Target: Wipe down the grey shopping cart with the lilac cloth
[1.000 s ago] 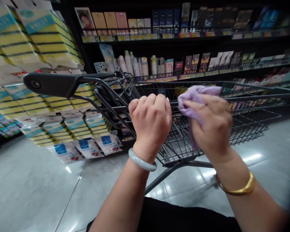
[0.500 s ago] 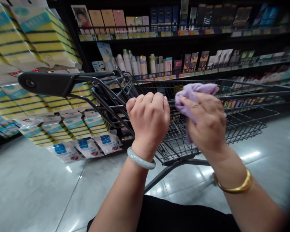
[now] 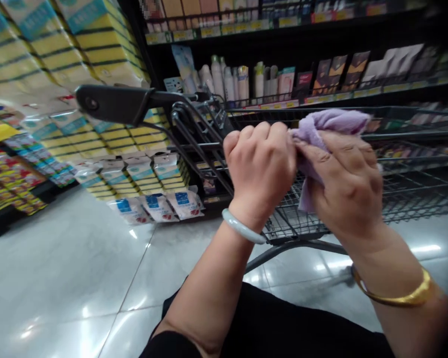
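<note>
My left hand (image 3: pixel 259 166), with a pale bangle at the wrist, is closed in a fist around the side rail of a dark wire shopping cart (image 3: pixel 199 147). Its fingertips are out of sight on the far side. Beside it, my right hand (image 3: pixel 349 181) grips a bunched purple cloth (image 3: pixel 334 122) against the same rail. Part of the cloth hangs below the fingers, and its left edge meets my left hand. A gold bangle circles my right wrist. The cart's handle (image 3: pixel 112 103) points to the upper left.
Behind the cart, dark shelves (image 3: pixel 231 37) carry bottles (image 3: pixel 229 82) and boxes (image 3: pixel 330 72). Yellow-and-blue packs (image 3: pixel 108 44) are stacked at left, with white bags (image 3: pixel 182 205) beneath. Farther left stands a display of colourful packets (image 3: pixel 13 179). The floor (image 3: pixel 67 268) is glossy grey.
The view has shifted left and down, so cart and shelves sit farther right and higher. The right hand with the cloth has come up against the left hand; a gap lay between them earlier.
</note>
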A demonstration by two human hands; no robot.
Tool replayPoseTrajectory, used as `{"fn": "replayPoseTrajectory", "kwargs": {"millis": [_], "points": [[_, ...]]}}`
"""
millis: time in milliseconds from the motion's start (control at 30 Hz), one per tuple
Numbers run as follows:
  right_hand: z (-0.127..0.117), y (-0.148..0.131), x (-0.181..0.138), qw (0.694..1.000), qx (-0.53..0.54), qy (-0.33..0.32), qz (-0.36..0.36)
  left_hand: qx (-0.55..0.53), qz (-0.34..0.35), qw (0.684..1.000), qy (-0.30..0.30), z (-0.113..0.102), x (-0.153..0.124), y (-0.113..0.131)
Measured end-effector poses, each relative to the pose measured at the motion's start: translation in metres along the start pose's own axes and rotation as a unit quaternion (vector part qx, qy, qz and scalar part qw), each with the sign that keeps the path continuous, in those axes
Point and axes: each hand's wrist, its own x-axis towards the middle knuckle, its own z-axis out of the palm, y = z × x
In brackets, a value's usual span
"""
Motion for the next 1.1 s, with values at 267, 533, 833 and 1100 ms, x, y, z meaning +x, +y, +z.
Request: {"fn": "replayPoseTrajectory", "kwargs": {"millis": [267, 533, 833, 1100], "points": [[-0.011, 0.008, 0.000, 0.997, 0.017, 0.023, 0.070, 0.003, 0.003, 1.000, -0.003, 0.001, -0.004, -0.002], [-0.001, 0.003, -0.003, 1.000, -0.004, 0.010, 0.016, 0.006, 0.010, 1.000, 0.002, 0.001, -0.003, -0.003], [0.002, -0.007, -0.009, 0.999, -0.024, 0.023, 0.035, 0.002, 0.014, 1.000, 0.007, 0.001, -0.004, -0.003], [-0.002, 0.011, -0.011, 0.997, -0.034, 0.045, 0.056, 0.002, 0.022, 1.000, 0.000, 0.000, -0.003, -0.005]]}}
